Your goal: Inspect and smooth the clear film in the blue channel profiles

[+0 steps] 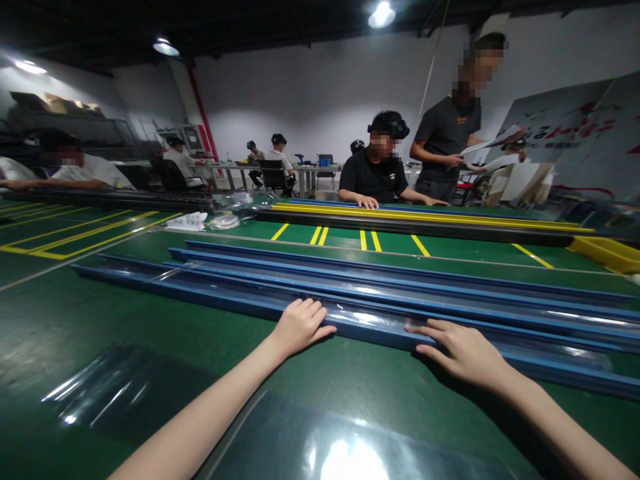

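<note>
A long blue U-shaped channel point(240, 303) lies across the green table, with clear plastic film point(363, 316) along its inside. My left hand point(301, 325) is closed over its near wall, the fingers bent over the rim and the thumb pointing right along the outside. Farther right, my right hand point(463, 348) holds the same wall, fingertips inside against the film and thumb on the outer face. Right behind this channel are further blue channels point(310, 267), lying parallel. A clear plastic sheet point(310, 433) lies in front of me, reflecting a lamp.
Another clear sheet point(120, 387) lies at left. Beyond the channels are yellow bars point(400, 215), a black bar point(450, 230), a yellow bin point(607, 253) and crumpled plastic bags point(245, 203). A person point(375, 167) sits opposite; another person point(445, 133) stands holding papers.
</note>
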Motion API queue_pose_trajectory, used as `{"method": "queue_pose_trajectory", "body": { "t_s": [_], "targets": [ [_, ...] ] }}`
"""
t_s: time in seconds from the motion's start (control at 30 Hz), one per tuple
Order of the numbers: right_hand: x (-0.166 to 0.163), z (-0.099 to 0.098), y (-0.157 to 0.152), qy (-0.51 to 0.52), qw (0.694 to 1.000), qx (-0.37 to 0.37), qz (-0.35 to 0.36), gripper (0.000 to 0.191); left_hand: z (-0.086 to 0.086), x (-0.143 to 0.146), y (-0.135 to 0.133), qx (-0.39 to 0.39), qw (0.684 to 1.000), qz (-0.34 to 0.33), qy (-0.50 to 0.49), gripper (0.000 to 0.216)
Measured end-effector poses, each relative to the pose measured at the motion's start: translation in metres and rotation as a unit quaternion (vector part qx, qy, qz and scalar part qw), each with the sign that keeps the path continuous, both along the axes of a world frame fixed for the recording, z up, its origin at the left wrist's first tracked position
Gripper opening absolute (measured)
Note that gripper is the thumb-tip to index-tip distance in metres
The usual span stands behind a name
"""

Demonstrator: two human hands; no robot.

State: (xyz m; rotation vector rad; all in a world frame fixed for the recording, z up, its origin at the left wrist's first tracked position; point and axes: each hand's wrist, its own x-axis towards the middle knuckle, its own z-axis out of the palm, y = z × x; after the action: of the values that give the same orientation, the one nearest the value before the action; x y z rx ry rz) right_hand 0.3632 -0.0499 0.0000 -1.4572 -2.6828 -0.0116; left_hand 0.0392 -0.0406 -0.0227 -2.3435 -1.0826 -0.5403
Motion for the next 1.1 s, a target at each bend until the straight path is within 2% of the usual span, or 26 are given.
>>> {"method": "queue_pose_trajectory", "body": {
  "t_s": [1.1],
  "targets": [
    [-0.0007, 0.0009, -0.0004, -0.041, 0.999, 0.000, -0.009, 0.048, -0.0007, 0.0002, 0.0013, 0.037, 0.999, -0.009, 0.005, 0.035]
  ]
}}
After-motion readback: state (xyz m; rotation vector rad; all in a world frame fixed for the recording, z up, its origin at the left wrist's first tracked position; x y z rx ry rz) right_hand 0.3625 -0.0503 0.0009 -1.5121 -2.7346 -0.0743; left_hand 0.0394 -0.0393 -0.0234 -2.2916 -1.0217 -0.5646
